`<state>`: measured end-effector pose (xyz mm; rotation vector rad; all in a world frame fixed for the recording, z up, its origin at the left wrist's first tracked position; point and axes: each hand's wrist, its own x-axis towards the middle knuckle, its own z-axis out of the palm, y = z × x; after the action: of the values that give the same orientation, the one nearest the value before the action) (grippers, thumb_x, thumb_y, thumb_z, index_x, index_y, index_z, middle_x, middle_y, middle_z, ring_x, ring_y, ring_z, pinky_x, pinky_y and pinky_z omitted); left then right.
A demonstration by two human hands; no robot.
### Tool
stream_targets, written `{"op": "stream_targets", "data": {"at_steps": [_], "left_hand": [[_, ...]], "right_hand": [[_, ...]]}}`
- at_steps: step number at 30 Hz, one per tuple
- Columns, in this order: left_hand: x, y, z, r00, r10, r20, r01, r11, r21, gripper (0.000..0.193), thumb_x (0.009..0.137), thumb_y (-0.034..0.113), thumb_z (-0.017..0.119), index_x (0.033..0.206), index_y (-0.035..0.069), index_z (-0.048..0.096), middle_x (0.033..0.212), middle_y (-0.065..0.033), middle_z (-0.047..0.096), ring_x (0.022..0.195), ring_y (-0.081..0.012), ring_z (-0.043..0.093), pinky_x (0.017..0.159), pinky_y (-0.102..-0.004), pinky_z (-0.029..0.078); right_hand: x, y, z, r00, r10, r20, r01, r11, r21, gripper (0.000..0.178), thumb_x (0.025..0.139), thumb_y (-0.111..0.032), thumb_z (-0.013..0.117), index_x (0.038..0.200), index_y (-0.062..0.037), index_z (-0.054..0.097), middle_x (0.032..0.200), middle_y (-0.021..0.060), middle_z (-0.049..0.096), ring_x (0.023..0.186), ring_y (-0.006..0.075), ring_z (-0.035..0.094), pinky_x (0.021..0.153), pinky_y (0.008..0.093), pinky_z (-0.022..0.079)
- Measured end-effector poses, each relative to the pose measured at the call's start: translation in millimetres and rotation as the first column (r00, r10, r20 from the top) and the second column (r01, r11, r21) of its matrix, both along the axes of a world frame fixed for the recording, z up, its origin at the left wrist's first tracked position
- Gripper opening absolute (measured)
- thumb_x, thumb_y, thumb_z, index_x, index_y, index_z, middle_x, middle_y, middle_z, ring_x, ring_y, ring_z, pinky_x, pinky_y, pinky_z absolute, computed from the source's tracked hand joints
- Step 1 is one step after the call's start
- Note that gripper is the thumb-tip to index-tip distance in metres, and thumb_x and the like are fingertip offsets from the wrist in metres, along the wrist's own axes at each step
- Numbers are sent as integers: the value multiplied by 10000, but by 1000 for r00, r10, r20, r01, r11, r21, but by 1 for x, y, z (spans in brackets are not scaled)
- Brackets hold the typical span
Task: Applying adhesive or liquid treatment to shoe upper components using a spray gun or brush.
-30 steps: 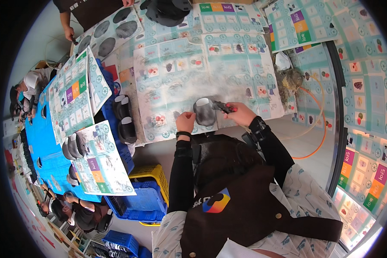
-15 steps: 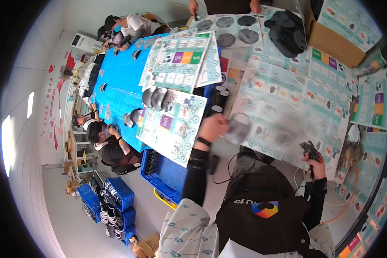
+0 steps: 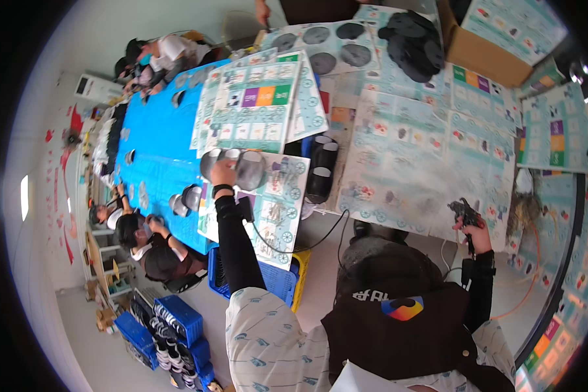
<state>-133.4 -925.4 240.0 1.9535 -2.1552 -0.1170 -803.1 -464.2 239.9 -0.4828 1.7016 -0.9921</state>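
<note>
My left hand [image 3: 223, 174] reaches over a printed board [image 3: 281, 215] at the left. Its fingers are closed at the edge of a grey rounded piece [image 3: 250, 171] with a pale end, like a shoe upper. Just left of the hand lies a similar grey piece [image 3: 209, 162]. At the right, my right hand [image 3: 478, 238] is wrapped round the grip of a dark spray gun [image 3: 465, 213], beside the front right edge of a worktable covered in printed sheets [image 3: 398, 150]. Dark residue marks these sheets.
Dark shoe-like pieces [image 3: 321, 171] sit between board and table. A dark heap [image 3: 411, 46] and a cardboard box [image 3: 487, 55] are at the far right. Below the board is a blue crate [image 3: 277, 281]. People work along the blue table [image 3: 160, 137]. An orange hose [image 3: 534, 261] hangs right.
My left hand has moved left from the worktable to the printed board, carrying a grey piece. The mist over the worktable has thinned. My right hand still holds the spray gun.
</note>
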Motion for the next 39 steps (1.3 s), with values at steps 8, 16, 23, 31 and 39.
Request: {"op": "stream_targets", "data": {"at_steps": [8,16,23,31,39], "left_hand": [[-195,169,-77,824,-487,-289,483,871,-90,215,878,121,636,1062,29,696,970,-186,709,874,-342,690,745,-420,552],[-261,161,-171,856,-2,518,83,988,-133,390,927,206,503,1231,-22,589,1213,-125,591,1183,-285,528,929,-384,480],[-263,146,-170,796,-145,588,299,938,-174,165,904,175,529,965,82,652,972,-56,529,980,-243,527,832,-366,448],[-252,143,-183,841,-99,531,205,968,-144,86,924,144,555,897,72,592,1042,-93,540,1044,-282,560,839,-383,505],[-257,152,-167,909,-101,404,156,982,-104,101,885,135,612,953,104,543,966,-109,617,899,-296,616,823,-402,503]], "right_hand": [[14,11,-1,988,-150,34,150,989,7,305,737,7,564,1028,8,654,887,90,732,606,135,614,430,278,446],[19,26,8,987,-149,60,150,989,3,300,744,-14,618,1040,21,653,885,100,733,635,146,637,455,282,472],[5,70,-12,972,-233,12,232,972,30,356,746,-35,631,1096,26,650,906,62,739,725,148,670,487,282,508],[-17,87,-10,980,-194,50,193,981,21,409,744,-22,613,1147,44,630,930,69,740,815,151,705,484,283,513],[-43,92,-8,984,-154,92,156,988,-18,365,752,-8,608,1114,26,637,925,66,738,838,153,711,486,263,487]]}}
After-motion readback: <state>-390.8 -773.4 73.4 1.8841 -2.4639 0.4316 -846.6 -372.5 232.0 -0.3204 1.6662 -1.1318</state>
